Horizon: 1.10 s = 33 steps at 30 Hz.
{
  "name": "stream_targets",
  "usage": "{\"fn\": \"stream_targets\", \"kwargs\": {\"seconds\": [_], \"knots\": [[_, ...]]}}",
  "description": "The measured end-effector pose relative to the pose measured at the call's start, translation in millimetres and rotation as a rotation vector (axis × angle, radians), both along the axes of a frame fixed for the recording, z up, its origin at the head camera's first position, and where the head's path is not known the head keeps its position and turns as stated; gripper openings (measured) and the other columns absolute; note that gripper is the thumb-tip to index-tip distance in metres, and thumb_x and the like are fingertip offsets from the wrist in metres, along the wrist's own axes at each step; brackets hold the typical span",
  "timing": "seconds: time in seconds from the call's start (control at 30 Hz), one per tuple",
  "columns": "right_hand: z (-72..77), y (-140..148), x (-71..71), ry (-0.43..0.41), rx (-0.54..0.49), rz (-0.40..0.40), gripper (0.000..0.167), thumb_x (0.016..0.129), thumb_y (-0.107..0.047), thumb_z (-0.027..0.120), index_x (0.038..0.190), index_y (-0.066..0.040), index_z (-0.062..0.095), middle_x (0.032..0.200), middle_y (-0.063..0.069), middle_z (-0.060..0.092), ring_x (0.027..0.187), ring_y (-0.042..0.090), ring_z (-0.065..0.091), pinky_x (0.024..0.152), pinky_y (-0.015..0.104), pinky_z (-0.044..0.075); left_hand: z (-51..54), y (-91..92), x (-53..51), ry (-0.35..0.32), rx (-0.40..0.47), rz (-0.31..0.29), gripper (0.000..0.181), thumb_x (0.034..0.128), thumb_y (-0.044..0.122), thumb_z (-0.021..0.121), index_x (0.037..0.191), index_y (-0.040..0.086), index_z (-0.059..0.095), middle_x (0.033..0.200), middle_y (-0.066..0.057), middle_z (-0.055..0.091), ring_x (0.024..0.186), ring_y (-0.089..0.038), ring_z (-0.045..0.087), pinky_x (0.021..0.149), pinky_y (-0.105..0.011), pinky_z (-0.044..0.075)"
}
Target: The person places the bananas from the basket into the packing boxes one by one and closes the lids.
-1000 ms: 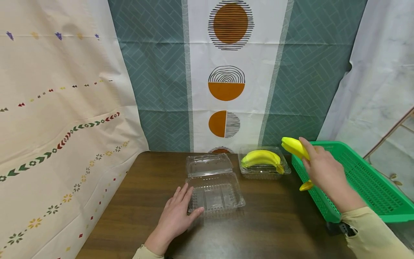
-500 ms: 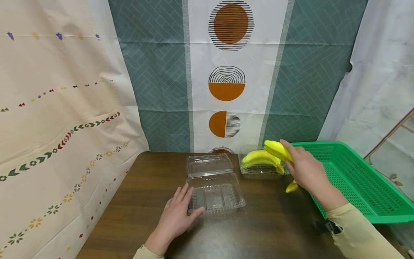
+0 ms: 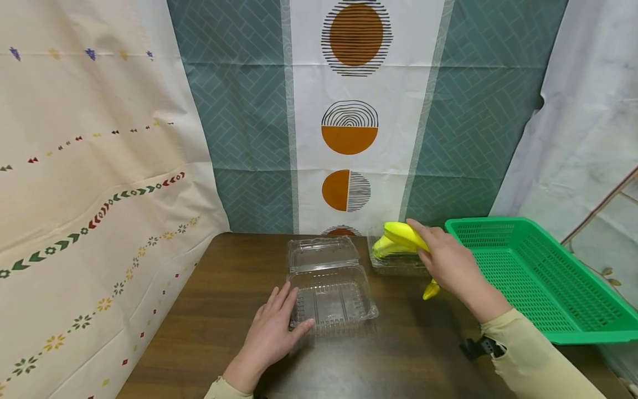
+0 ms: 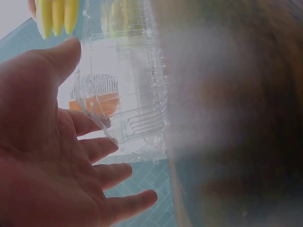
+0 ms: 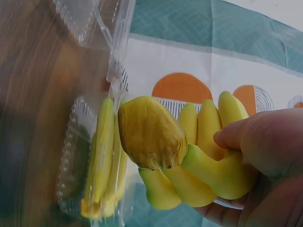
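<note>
A bunch of yellow bananas [image 3: 405,235] is gripped in my right hand [image 3: 451,263], lifted above the table; its brown stem end [image 5: 151,135] faces the right wrist camera. Thumb and fingers wrap round the fruit. My left hand [image 3: 271,331] lies with spread, straight fingers at the left side of a clear plastic clamshell box [image 3: 331,299], whose lid [image 3: 323,254] is folded back. In the left wrist view its fingertips touch the box's rim. Behind the raised bunch, a second clear box [image 3: 399,269] has bananas [image 3: 381,247] in it, partly hidden by the held bunch.
A green slotted plastic basket [image 3: 538,277] stands at the right, beyond my right forearm. The brown wooden table [image 3: 224,277] ends at a patterned curtain [image 3: 239,138] behind, and a cream cloth [image 3: 109,221] hangs along the left.
My right hand has carried the banana bunch left from over the green basket's edge to in front of the second box. The left hand and the open box have stayed in place.
</note>
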State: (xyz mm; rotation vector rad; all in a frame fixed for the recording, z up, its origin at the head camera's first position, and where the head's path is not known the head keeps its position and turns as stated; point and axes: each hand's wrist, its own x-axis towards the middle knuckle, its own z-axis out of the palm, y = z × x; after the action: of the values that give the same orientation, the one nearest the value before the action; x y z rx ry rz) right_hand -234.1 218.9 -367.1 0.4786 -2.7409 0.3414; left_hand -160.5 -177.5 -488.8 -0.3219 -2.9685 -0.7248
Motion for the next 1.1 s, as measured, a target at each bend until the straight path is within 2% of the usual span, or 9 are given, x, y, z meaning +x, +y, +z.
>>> {"fn": "stream_targets", "kwargs": {"seconds": [0.37, 0.6, 0.87, 1.0, 1.1], "knots": [[-2.5, -29, -3.5, 0.018, 0.0, 0.087, 0.072, 0.103, -0.01, 0.079, 0.166, -0.021, 0.046, 0.125, 0.021, 0.068, 0.099, 0.039, 0.068, 0.064, 0.052, 0.058, 0.9, -0.6, -0.7, -0.006, -0.007, -0.002, 0.09, 0.1022, 0.059, 0.075, 0.17, 0.008, 0.044, 0.179, -0.015, 0.032, 0.164, -0.045, 0.026, 0.122, -0.074, 0.031], [-7.4, -46, -7.8, 0.022, -0.001, 0.143, 0.072, 0.102, -0.011, 0.081, 0.164, -0.019, 0.047, 0.131, 0.02, 0.069, 0.111, 0.042, 0.07, 0.074, 0.06, 0.06, 0.4, -0.8, -0.7, -0.006, -0.005, -0.003, 0.089, 0.1027, 0.058, 0.075, 0.17, 0.008, 0.044, 0.179, -0.015, 0.031, 0.165, -0.045, 0.026, 0.122, -0.074, 0.031], [-12.3, -65, -12.0, 0.009, -0.004, 0.18, 0.071, 0.102, -0.01, 0.081, 0.165, -0.016, 0.048, 0.13, 0.018, 0.069, 0.106, 0.04, 0.071, 0.076, 0.056, 0.061, 1.1, -0.4, -0.8, -0.007, -0.01, -0.002, 0.09, 0.1022, 0.059, 0.074, 0.17, 0.009, 0.044, 0.179, -0.015, 0.031, 0.164, -0.045, 0.026, 0.122, -0.073, 0.031], [-14.2, -75, -11.9, 0.012, -0.016, 0.21, 0.073, 0.101, -0.01, 0.082, 0.165, -0.013, 0.048, 0.136, 0.018, 0.069, 0.109, 0.04, 0.072, 0.081, 0.055, 0.061, 1.7, -0.6, -0.5, -0.012, -0.007, -0.003, 0.09, 0.1023, 0.059, 0.075, 0.17, 0.008, 0.044, 0.179, -0.015, 0.031, 0.164, -0.045, 0.026, 0.122, -0.074, 0.031], [-16.3, -83, -11.8, 0.009, -0.017, 0.224, 0.073, 0.101, -0.01, 0.082, 0.165, -0.013, 0.048, 0.137, 0.018, 0.069, 0.11, 0.041, 0.072, 0.079, 0.055, 0.061, 1.8, -0.7, -0.5, -0.012, -0.005, -0.004, 0.09, 0.1023, 0.059, 0.075, 0.17, 0.008, 0.044, 0.179, -0.015, 0.031, 0.164, -0.045, 0.026, 0.122, -0.074, 0.031]]}}
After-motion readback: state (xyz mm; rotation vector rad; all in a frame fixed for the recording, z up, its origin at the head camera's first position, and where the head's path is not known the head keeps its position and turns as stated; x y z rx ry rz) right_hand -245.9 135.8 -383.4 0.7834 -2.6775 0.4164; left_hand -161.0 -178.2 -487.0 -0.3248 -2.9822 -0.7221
